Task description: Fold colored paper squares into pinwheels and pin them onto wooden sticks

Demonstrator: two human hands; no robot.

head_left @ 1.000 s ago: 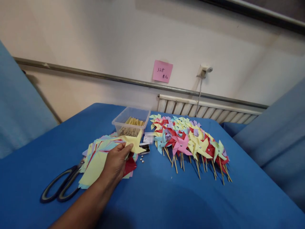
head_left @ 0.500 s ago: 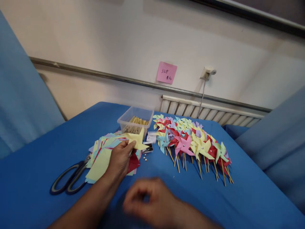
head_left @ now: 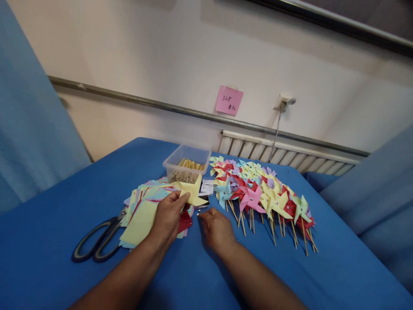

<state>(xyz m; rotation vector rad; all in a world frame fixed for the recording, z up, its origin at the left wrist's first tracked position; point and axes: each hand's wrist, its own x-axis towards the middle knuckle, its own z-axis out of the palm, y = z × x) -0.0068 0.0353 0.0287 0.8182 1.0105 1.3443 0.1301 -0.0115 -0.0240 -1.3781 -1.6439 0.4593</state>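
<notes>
Operator A: I confirm two limbs in my head view. Left hand (head_left: 167, 217): bare, no glove, no ring visible.

Operator B: And the forearm?

Operator A: Bare up to the frame edge; no sleeve, no watch, no band.

Operator B: Right hand (head_left: 217, 229)?

Operator A: Same condition. Bare, no ring that I can see; forearm uncovered, no cuff in view.

1. A cream plastered wall (head_left: 167, 51) fills the upper frame, crossed by a grey metal rail (head_left: 135, 100).
2. A pink paper note (head_left: 229, 100) hangs centre.
3. A white ribbed radiator (head_left: 284, 151) sits centre right.
</notes>
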